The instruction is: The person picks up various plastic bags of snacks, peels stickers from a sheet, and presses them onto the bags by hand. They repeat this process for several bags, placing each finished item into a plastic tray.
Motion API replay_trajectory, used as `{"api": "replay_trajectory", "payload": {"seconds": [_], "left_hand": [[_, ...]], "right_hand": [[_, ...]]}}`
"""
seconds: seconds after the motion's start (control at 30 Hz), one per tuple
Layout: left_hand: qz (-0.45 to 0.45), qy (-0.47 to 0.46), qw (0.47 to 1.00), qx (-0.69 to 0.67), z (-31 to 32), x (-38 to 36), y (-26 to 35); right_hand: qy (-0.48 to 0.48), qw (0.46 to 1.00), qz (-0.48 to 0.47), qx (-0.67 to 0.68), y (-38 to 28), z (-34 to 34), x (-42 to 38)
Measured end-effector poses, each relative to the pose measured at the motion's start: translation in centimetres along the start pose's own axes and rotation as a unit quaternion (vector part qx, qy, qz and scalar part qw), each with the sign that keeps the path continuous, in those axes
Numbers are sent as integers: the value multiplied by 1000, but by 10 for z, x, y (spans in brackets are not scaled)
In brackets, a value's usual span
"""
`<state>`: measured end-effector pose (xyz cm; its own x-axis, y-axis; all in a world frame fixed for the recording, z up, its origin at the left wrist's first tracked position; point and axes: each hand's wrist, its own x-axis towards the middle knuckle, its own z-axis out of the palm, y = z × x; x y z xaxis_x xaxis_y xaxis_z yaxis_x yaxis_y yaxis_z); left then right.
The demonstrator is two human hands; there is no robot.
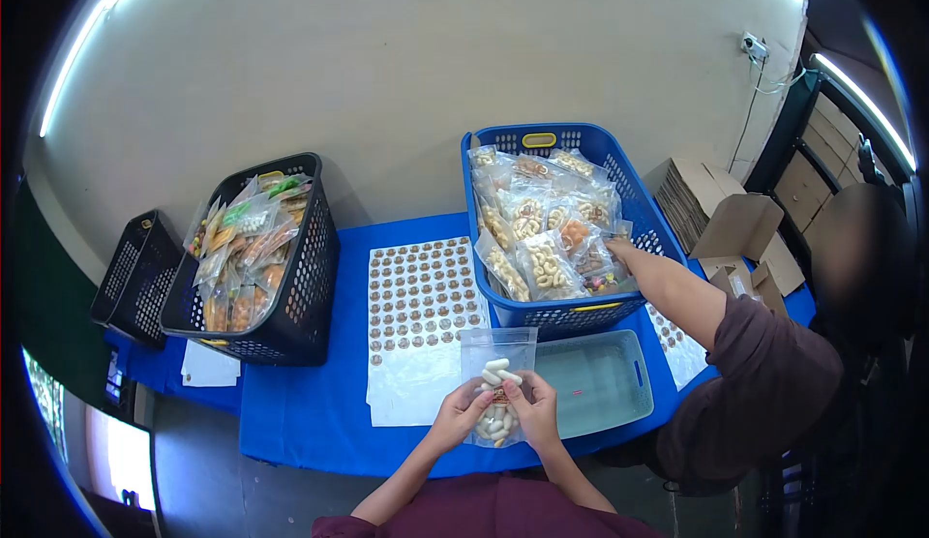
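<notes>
My left hand [459, 416] and my right hand [535, 408] pinch a clear zip pouch [499, 343] between them, over the table's front edge. White, capsule-shaped pieces show inside the pouch, some above my thumbs and some below. A small round brown sticker [499, 396] sits on the pouch front, with both thumbs at it. Just behind the pouch lies a sheet of round stickers [416, 291], its lower rows bare. Close by my right hand stands a pale green translucent tray [605, 383].
A blue basket [556, 317] full of snack pouches stands behind the tray; a co-worker's arm [677, 291] reaches into it from the right. Left are a black basket [308, 291] of pouches and a smaller black basket [135, 272]. Cardboard boxes [740, 228] stand at the right.
</notes>
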<state>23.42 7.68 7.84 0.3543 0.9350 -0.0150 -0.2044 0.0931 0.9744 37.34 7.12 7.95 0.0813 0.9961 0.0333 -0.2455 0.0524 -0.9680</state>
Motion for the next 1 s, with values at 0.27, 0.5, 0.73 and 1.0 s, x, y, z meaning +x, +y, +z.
{"api": "replay_trajectory", "payload": {"seconds": [0.27, 0.5, 0.73, 1.0], "left_hand": [[-9, 59, 996, -59, -34, -2, 13], [-1, 108, 991, 82, -81, -17, 10], [7, 103, 991, 81, -118, -40, 4], [12, 6, 983, 185, -131, -49, 6]], "right_hand": [[-70, 997, 22, -14, 14, 32, -3], [2, 997, -42, -69, 39, 80, -17], [-18, 993, 71, 87, 44, 114, -27], [-14, 994, 91, 50, 59, 114, -40]]}}
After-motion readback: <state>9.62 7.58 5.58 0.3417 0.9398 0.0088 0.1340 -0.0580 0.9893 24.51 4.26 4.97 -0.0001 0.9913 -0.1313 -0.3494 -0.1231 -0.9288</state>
